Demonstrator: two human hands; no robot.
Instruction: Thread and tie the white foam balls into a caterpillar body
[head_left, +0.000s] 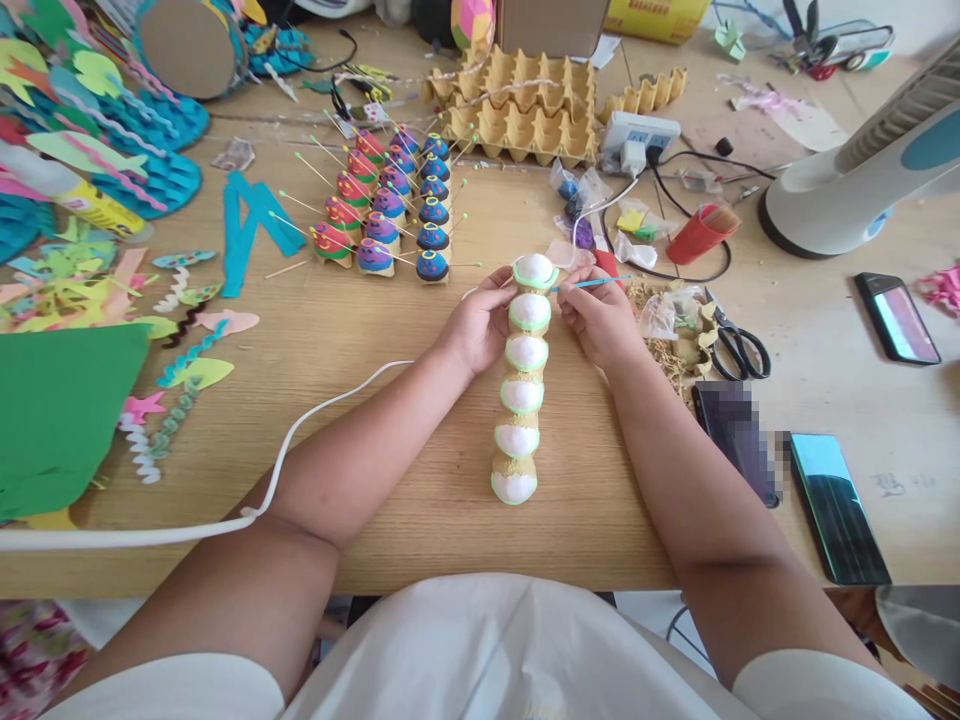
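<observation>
Both hands grip the far end of a six-cup, white-and-green painted egg-carton strip (523, 385) lying lengthwise toward the wooden worktop's (390, 330) near edge: left hand (480, 322) clasping it, right hand (596, 318) pinching a thin blue stick (596, 284).

Egg-carton strip (523, 390), six white-painted cups, lying lengthwise on table

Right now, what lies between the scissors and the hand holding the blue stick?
In the head view, clear plastic bags over a heap of dry straw-like scraps lie between the scissors and the right hand holding the blue stick.
</observation>
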